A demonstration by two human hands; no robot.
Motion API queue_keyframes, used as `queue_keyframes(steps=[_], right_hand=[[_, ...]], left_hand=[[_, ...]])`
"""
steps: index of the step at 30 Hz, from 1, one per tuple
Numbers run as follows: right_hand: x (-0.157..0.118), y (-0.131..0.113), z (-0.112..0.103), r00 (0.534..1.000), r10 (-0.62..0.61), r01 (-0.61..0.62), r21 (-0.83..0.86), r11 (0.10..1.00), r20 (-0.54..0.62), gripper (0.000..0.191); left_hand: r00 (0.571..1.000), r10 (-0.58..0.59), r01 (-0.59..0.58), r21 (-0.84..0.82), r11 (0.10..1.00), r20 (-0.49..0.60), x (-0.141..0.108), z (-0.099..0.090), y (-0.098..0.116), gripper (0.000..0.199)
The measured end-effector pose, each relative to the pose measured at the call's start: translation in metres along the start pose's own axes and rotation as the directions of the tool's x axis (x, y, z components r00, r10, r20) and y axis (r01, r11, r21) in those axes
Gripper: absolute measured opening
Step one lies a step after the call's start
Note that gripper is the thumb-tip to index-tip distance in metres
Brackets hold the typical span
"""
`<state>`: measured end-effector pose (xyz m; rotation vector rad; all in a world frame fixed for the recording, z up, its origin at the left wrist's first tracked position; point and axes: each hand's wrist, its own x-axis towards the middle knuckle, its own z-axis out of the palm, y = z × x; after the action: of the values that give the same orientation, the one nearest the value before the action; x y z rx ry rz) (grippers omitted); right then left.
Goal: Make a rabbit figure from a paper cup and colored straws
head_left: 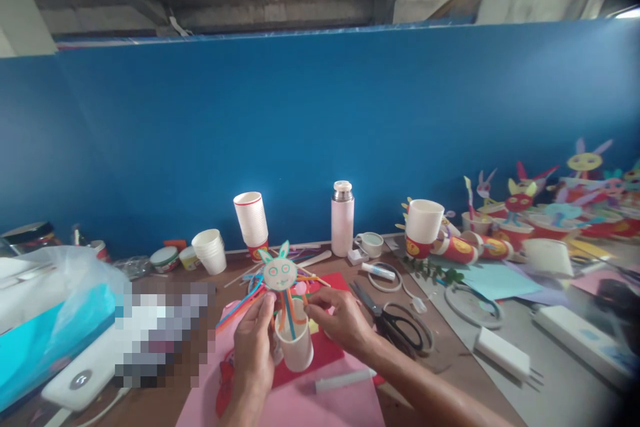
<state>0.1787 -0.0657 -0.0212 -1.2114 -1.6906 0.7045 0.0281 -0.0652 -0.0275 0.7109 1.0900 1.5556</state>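
A white paper cup (295,350) stands in front of me, tilted slightly. A round paper rabbit face (280,273) with green-edged ears rises above it on a blue stem, with orange pipe cleaners (283,313) hanging below the face. My left hand (255,340) is closed against the cup's left side, its thumb up near the rim. At the right rim, the fingertips of my right hand (340,317) pinch an orange strip that looks like a pipe cleaner. Pink paper (300,407) and red paper (327,353) lie beneath, with a capped white tube (345,381) on top.
Black-handled scissors (395,327) lie right of my right hand, near a coiled cable (425,337). Behind stand stacked cups (253,220), a pink flask (343,223) and another cup stack (424,221). Several finished rabbit cups (520,203) crowd the right. A power bank (83,373) sits left.
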Motion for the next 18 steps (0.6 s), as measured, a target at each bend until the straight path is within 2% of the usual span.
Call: queue_keyframes(steps=[4, 8, 14, 18], right_hand=[[-0.003, -0.002, -0.002, 1.0, 0.029, -0.029, 0.003, 1.0, -0.002, 0.015], [-0.003, -0.004, -0.004, 1.0, 0.007, -0.007, -0.017, 1.0, -0.005, 0.016], [-0.001, -0.001, -0.006, 0.998, -0.067, 0.066, -0.087, 0.994, -0.003, 0.015], [0.001, 0.0, -0.009, 0.985, -0.166, 0.163, -0.062, 0.985, -0.045, 0.011]], left_hand=[[0.995, -0.025, 0.028, -0.028, 0.999, 0.094, 0.006, -0.004, -0.006, 0.032], [0.996, -0.004, 0.008, -0.044, 0.999, 0.089, 0.008, -0.006, -0.009, 0.033], [0.995, -0.004, 0.001, 0.034, 0.999, 0.101, 0.007, -0.005, -0.005, 0.031], [0.99, 0.097, -0.107, 0.09, 0.99, 0.104, 0.011, 0.005, 0.005, 0.029]])
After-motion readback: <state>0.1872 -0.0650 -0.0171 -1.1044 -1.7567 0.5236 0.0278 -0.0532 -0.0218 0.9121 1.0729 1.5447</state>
